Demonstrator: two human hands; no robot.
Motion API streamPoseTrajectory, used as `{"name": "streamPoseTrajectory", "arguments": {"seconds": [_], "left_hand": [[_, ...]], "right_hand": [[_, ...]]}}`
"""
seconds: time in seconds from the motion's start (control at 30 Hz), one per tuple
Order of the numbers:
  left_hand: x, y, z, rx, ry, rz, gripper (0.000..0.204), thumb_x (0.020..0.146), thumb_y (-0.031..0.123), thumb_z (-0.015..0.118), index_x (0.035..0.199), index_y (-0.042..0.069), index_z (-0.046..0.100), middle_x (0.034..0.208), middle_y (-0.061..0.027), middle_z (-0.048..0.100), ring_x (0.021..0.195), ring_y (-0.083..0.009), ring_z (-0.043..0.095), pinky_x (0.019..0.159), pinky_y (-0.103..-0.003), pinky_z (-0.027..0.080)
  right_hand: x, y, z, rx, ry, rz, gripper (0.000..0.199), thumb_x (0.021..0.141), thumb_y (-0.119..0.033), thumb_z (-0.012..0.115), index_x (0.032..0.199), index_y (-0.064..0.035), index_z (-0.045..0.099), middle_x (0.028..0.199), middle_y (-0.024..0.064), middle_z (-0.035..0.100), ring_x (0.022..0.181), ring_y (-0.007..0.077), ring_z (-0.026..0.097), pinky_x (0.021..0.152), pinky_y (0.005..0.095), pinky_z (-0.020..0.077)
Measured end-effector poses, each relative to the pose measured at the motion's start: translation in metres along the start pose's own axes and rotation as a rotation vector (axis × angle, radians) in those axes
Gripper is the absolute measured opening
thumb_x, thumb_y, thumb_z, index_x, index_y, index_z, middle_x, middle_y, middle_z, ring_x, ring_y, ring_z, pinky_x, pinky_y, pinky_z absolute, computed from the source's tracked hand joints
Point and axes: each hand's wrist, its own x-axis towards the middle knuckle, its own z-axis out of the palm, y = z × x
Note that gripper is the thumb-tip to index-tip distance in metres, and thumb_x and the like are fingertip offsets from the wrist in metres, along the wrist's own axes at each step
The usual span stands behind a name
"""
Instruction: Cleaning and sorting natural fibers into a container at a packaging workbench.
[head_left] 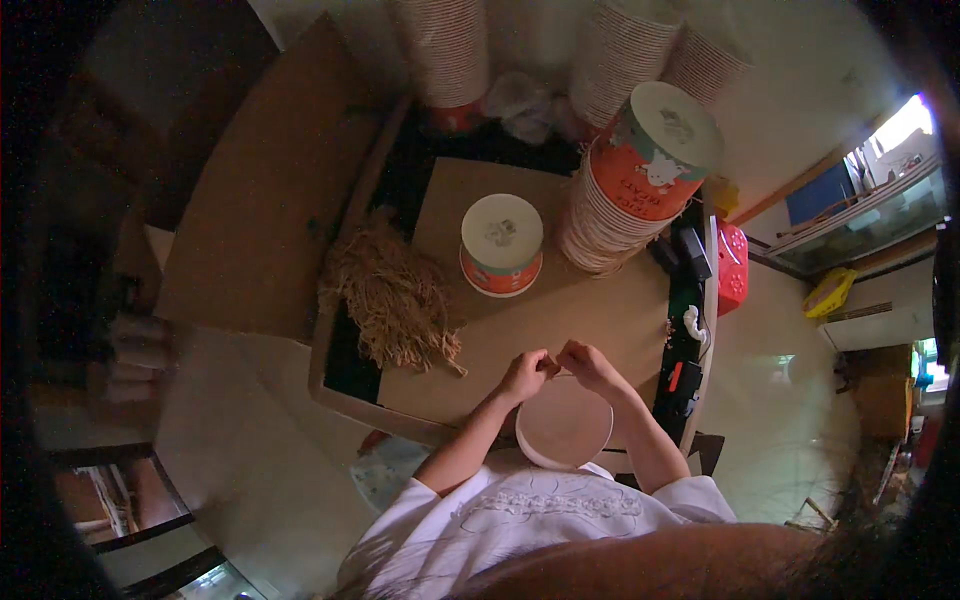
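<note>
A white paper bucket [565, 425] rests against my body at the table's near edge, its open mouth facing up. Just past its far rim, my left hand [531, 376] and my right hand [588, 367] meet with fingers pinched together. Whatever they pinch is too small or hidden to make out. Beyond them, an orange and pale green paper bucket [502, 235] stands upside down on a cardboard sheet [560, 310]. A loose heap of brown twine strands [395, 290] lies to its left.
A tall stack of nested paper buckets [640, 180] rises at the back right. More stacks [445, 60] stand along the wall. Black boxes [690, 252], a white curled piece [694, 324] and a red-and-black tool [682, 385] line the right edge, beside a red basket [733, 265].
</note>
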Motion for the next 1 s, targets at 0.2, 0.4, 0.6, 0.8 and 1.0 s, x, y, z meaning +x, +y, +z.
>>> {"name": "streamPoseTrajectory", "arguments": {"seconds": [0.2, 0.4, 0.6, 0.8, 1.0], "left_hand": [[-0.013, 0.028, -0.050, -0.525, -0.200, -0.045, 0.012, 0.077, 0.006, 0.062, 0.071, 0.006, 0.052, 0.063, 0.0049, 0.046, 0.059, -0.0040, 0.045, 0.054, -0.020, 0.040], [-0.007, 0.032, -0.057, 0.070, -0.227, 0.215, 0.009, 0.073, 0.008, 0.066, 0.072, 0.001, 0.061, 0.069, -0.0009, 0.054, 0.065, -0.0080, 0.052, 0.056, -0.023, 0.042], [0.001, 0.010, -0.037, 0.033, -0.125, 0.292, 0.008, 0.072, 0.011, 0.067, 0.076, 0.004, 0.064, 0.074, -0.0045, 0.055, 0.068, -0.0149, 0.056, 0.061, -0.027, 0.044], [0.001, 0.008, -0.031, 0.118, -0.066, 0.343, 0.008, 0.074, 0.009, 0.064, 0.081, 0.006, 0.062, 0.074, -0.0057, 0.055, 0.072, -0.0160, 0.057, 0.064, -0.027, 0.046], [-0.003, 0.001, -0.027, -0.107, -0.139, 0.266, 0.005, 0.079, 0.006, 0.060, 0.081, 0.002, 0.059, 0.076, -0.0030, 0.057, 0.073, -0.0107, 0.057, 0.066, -0.025, 0.047]], "right_hand": [[-0.006, -0.010, 0.010, -0.297, 0.132, -0.085, 0.010, 0.079, -0.010, 0.054, 0.078, -0.0009, 0.058, 0.068, 0.0078, 0.059, 0.064, 0.0139, 0.056, 0.058, 0.0267, 0.0447], [-0.002, -0.009, 0.011, -0.255, 0.106, -0.077, 0.012, 0.077, -0.012, 0.055, 0.078, -0.0017, 0.060, 0.073, 0.0133, 0.061, 0.066, 0.0265, 0.059, 0.059, 0.0324, 0.0459], [0.004, -0.003, 0.011, -0.316, 0.123, -0.026, 0.012, 0.077, -0.011, 0.054, 0.078, -0.0010, 0.061, 0.071, 0.0116, 0.062, 0.064, 0.0210, 0.060, 0.059, 0.0300, 0.0469], [0.002, 0.001, 0.014, -0.319, 0.190, 0.014, 0.010, 0.076, -0.010, 0.056, 0.078, -0.0019, 0.062, 0.070, 0.0109, 0.061, 0.063, 0.0182, 0.058, 0.058, 0.0291, 0.0459], [-0.003, -0.005, 0.014, -0.059, 0.154, 0.059, 0.011, 0.077, -0.009, 0.055, 0.077, -0.0010, 0.062, 0.066, 0.0056, 0.060, 0.065, 0.0111, 0.054, 0.060, 0.0254, 0.0437]]}}
